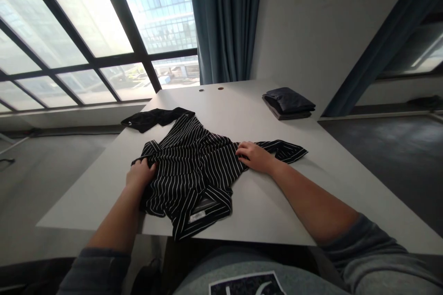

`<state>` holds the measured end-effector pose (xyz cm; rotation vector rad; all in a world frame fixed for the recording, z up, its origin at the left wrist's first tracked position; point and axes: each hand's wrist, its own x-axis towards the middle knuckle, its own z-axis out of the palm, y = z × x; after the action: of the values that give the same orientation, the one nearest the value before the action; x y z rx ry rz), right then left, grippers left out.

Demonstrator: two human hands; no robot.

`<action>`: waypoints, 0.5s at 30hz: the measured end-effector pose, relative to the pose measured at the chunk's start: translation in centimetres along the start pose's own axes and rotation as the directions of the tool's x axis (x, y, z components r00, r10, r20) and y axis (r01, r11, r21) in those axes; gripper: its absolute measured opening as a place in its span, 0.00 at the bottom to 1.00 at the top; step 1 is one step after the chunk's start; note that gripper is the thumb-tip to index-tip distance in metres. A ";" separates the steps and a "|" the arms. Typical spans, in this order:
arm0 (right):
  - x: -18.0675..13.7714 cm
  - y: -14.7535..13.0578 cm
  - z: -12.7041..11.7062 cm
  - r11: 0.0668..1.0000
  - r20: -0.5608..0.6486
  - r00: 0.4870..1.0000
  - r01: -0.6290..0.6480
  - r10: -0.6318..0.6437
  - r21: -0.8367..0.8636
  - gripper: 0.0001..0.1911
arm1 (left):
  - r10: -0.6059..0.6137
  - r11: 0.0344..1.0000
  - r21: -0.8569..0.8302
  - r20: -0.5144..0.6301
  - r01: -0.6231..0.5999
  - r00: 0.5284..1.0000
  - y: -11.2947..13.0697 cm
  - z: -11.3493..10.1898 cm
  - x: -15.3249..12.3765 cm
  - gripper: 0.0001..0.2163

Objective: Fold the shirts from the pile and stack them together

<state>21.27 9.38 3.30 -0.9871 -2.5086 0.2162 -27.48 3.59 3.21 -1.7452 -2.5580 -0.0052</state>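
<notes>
white table (270,203), striped shirt (194,161), folded clothes (289,103)

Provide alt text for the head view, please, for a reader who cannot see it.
A striped garment lies on a grey table; the left hand grips its edge, the right hand rests flat on it. Folded dark clothes lie beyond.

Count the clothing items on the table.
3: a striped shirt in the middle, a black garment beyond it, a folded pile far right, possibly several pieces.

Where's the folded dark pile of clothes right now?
In the head view, the folded dark pile sits on the far right of the table, apart from the striped shirt and beyond the right hand.
</notes>
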 end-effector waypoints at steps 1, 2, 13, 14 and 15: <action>-0.9 -0.5 0.1 0.998 0.011 0.999 0.051 -0.051 0.031 0.11 | 0.012 1.000 0.027 -0.025 -0.011 1.000 -1.0 -0.3 -0.7 0.30; -1.8 -0.9 0.4 0.994 0.029 0.996 0.088 -0.089 0.058 0.15 | 0.023 0.998 0.055 -0.042 -0.020 0.999 -1.9 -0.7 -1.5 0.28; -4.2 -1.2 2.1 0.987 0.004 1.000 -0.025 0.025 0.161 0.08 | 0.699 0.682 -0.281 -0.023 -0.675 0.715 -4.4 -1.4 -9.5 0.13; -4.1 -1.0 1.5 0.981 -0.009 0.999 -0.041 0.043 0.188 0.08 | 0.679 0.688 -0.306 -0.049 -0.658 0.732 -4.2 -1.7 -9.8 0.13; -4.2 -0.9 0.8 0.975 -0.028 0.997 -0.063 0.070 0.213 0.09 | 0.661 0.683 -0.350 -0.077 -0.641 0.746 -4.1 -2.1 -9.9 0.13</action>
<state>23.11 5.90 1.42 -0.9788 -2.3639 0.4723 -27.56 -7.20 5.05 -2.7397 -1.8769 -0.4271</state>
